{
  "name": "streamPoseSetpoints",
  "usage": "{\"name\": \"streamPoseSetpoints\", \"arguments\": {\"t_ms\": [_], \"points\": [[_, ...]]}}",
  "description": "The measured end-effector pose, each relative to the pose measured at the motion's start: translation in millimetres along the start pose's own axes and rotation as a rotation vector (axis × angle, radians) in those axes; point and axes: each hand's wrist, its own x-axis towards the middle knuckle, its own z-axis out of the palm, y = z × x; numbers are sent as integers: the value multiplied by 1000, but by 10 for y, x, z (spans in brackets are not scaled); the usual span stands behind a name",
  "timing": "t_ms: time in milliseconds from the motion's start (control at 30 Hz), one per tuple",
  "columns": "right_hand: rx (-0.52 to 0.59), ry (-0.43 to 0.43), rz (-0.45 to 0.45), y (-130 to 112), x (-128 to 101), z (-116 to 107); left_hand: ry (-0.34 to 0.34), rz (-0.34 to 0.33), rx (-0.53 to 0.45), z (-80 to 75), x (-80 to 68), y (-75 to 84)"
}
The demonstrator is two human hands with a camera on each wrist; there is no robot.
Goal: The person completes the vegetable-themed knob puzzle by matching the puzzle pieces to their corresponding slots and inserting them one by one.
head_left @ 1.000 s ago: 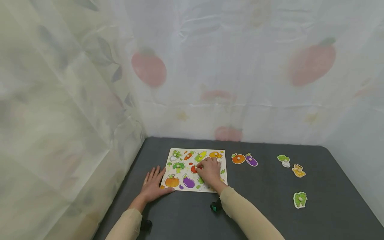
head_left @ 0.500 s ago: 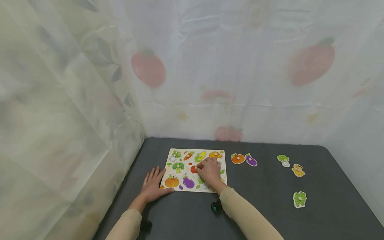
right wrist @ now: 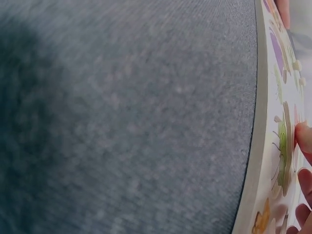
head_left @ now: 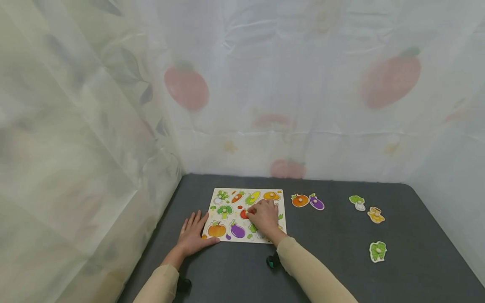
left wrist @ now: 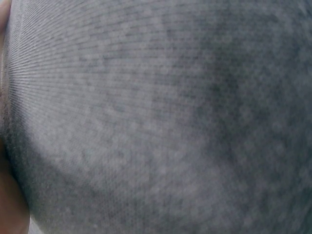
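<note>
A vegetable knob-puzzle board [head_left: 273,238] lies flat on the dark table. My left hand [head_left: 192,236] rests at its lower left corner, fingers spread and thumb along the near edge. Over the board's middle, my right hand [head_left: 265,216] pinches the tomato puzzle piece [head_left: 243,213] between thumb and fingertips. Carrot [head_left: 238,196], corn [head_left: 252,198] and broccoli [head_left: 225,211] pieces with knobs sit in the board. Part of the board's right side is hidden under the right hand. In the right wrist view, the fingertips [right wrist: 303,137] show above the board.
Right of the board lie a loose pumpkin piece [head_left: 300,200] and an eggplant piece [head_left: 316,202]. Farther right are a bok choy piece [head_left: 357,202], a yellow piece [head_left: 376,215] and a green leafy piece [head_left: 378,251]. A patterned curtain [head_left: 242,84] hangs behind the table.
</note>
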Motion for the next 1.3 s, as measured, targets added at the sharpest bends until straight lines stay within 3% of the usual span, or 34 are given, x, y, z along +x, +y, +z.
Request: {"name": "streamPoseSetpoints", "arguments": {"t_ms": [300,667,900,1033,1133,1300], "points": [[140,-22,14,229,38,-164,1,25,-8,-10,2,40],[356,55,-78,429,120,-1005,-6,7,10,-58,-1,65],[321,47,-93,607,10,-1244,-22,-1,27,-46,0,34],[276,42,-85,785,-125,-1331,-65,-34,39,-99,10,54],[237,51,-81,972,-222,-1414,-90,-52,37,-123,13,73],[178,98,-63,1444,-359,-1591,-52,-18,3,-97,10,77]]}}
